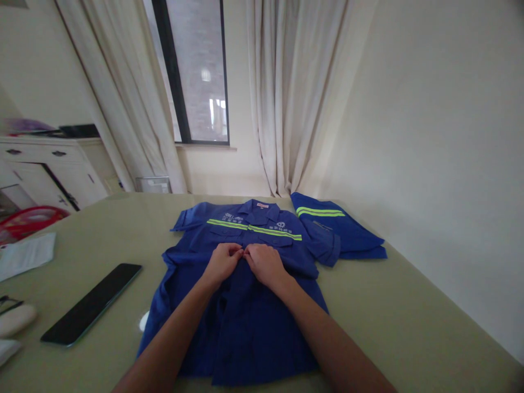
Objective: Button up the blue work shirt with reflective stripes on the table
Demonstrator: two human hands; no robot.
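Note:
A blue short-sleeved work shirt (262, 322) lies face up on the table, its collar at the far end and its hem towards me. A yellow-green reflective stripe crosses its chest below white printed marks. My left hand (224, 261) and my right hand (264, 262) meet at the front placket, just under the stripe. Both sets of fingers are closed in a pinch on the shirt's front edges. Whether a button sits between the fingertips is hidden.
A second blue garment (347, 232) with a matching stripe lies folded at the back right, by the wall. On the left are a black phone-like slab (92, 305), paper sheets (28, 255) and a pale mouse-shaped object (16, 319). Beyond the table stands a red basket (33, 215).

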